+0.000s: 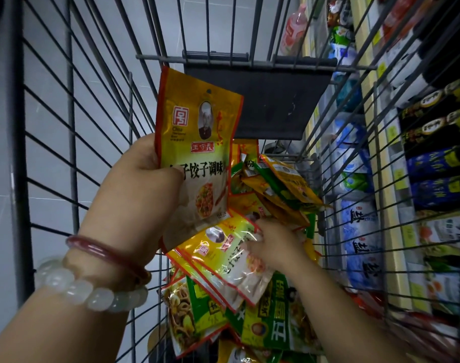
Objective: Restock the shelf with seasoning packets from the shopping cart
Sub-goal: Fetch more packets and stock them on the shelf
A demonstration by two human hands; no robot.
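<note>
- The left hand [147,176] pinches one yellow seasoning packet [197,142] upright above the shopping cart [48,142].
- The right hand [273,242], lower and nearer the pile [263,297], grips a fanned bunch of packets [223,260], long axes slanting down-right.
- The shelf [396,179] lies right, beyond the cart's wire side.

A grey wire shopping cart [74,142] with a dark plastic flap [273,100] at its far end holds a loose heap of yellow and green plastic seasoning packets [278,323]. Beside it on the right, a cream shelf [392,231] carries blue-and-white bags [360,247] and dark bottles [433,163].
</note>
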